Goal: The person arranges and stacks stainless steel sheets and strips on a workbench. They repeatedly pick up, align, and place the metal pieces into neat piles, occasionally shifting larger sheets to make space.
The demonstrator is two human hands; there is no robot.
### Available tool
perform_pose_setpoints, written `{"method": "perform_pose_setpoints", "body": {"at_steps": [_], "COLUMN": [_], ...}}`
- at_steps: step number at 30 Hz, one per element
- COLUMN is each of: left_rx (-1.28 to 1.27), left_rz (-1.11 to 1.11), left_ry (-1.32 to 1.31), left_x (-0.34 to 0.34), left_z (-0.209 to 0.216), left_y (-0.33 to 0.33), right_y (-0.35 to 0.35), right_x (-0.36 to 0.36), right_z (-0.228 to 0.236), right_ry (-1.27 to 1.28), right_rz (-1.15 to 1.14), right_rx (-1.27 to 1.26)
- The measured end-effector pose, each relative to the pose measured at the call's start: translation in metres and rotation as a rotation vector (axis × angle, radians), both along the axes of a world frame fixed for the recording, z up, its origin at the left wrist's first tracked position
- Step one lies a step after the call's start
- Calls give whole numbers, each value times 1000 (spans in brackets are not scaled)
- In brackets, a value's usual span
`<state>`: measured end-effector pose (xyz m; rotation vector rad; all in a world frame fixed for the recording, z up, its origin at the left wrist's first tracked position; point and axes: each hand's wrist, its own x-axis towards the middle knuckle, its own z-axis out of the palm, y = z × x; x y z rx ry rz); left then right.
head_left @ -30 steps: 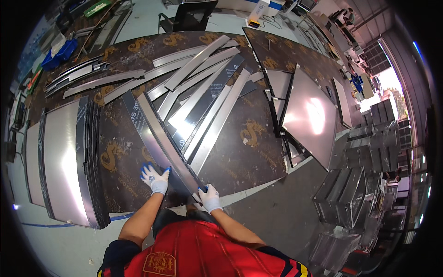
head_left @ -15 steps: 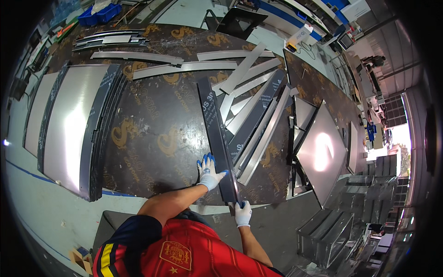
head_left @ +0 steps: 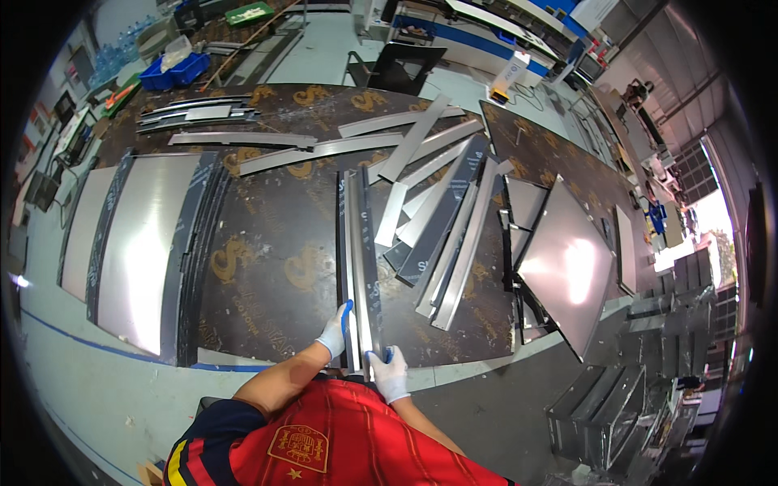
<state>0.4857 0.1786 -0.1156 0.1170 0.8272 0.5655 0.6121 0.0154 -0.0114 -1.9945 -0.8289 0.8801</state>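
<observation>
Long metal profile (head_left: 362, 251) held lengthwise over front of bench (head_left: 271, 202), near end at edge. Near end gripped by fingers of right hand (head_left: 391, 374); fingers of left hand (head_left: 333, 332) placed against left side, closure cannot be told. Profile may be twisted if left-hand support slips; loose strips (head_left: 444, 215) at right may be scratched or displaced if far end is swung sideways.
</observation>
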Motion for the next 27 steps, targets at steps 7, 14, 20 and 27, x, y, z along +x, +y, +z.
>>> {"method": "perform_pose_setpoints", "body": {"at_steps": [7, 14, 20, 27], "left_rx": [-18, -20, 92, 142], "left_rz": [-63, -124, 8, 129], "left_ry": [-29, -7, 93, 5], "left_x": [-37, -44, -42, -59], "left_z": [43, 35, 26, 49], "left_y": [-12, -16, -18, -12], "right_y": [17, 35, 21, 17], "right_x": [-3, -12, -3, 22], "right_z": [8, -3, 1, -5], "right_ry": [-173, 272, 284, 219], "right_rz": [60, 57, 40, 143], "right_rx": [184, 101, 195, 144]}}
